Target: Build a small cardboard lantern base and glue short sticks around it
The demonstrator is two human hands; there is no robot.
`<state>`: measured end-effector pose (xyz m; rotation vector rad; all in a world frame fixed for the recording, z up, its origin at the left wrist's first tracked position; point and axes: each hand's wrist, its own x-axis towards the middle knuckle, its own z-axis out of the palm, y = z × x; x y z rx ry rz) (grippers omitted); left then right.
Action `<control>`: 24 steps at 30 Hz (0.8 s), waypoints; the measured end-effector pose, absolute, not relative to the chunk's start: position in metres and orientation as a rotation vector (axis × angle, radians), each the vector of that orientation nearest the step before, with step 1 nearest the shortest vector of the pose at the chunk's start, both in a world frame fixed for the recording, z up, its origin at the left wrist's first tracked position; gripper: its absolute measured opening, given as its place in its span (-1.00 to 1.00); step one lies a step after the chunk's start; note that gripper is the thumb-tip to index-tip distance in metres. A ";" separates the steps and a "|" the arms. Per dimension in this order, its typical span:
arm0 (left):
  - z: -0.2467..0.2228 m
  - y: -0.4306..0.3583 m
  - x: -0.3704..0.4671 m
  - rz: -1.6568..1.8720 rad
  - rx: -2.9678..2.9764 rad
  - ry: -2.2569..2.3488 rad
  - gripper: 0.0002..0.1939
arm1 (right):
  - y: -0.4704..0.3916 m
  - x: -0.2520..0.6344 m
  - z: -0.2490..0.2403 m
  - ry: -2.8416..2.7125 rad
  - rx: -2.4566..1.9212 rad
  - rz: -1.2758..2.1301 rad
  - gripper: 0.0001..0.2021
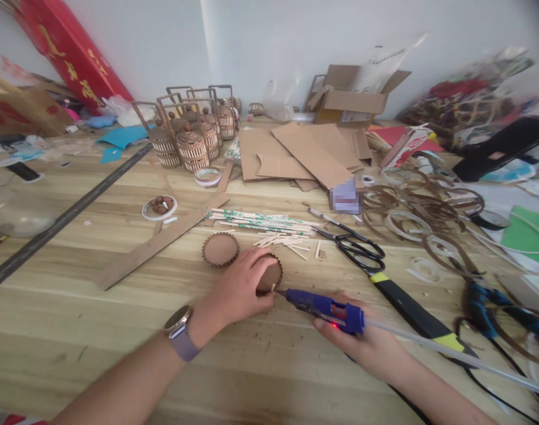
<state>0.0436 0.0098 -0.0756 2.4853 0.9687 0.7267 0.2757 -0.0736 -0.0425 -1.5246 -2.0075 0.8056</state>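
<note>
My left hand grips a small round brown tray with a beaded dark rim, fingers curled over its edge. In my right hand is a blue hot glue gun with a red light lit and a long clear glue stick running out of its back. The gun's nozzle points left and is right by the tray's near edge, where a small pale piece shows at my left fingertips. A second round tray lies just beyond my left hand. Short pale sticks are scattered behind the held tray.
Black scissors and a yellow-black tool handle lie at right, near brown strip coils. Paper-wrapped sticks and a cardboard strip lie farther back. Small handled baskets and cardboard sheets stand or lie behind.
</note>
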 end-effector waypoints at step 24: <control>-0.075 0.011 0.044 0.731 2.485 0.963 -0.45 | -0.074 0.272 -0.045 -2.057 -1.542 0.741 -0.73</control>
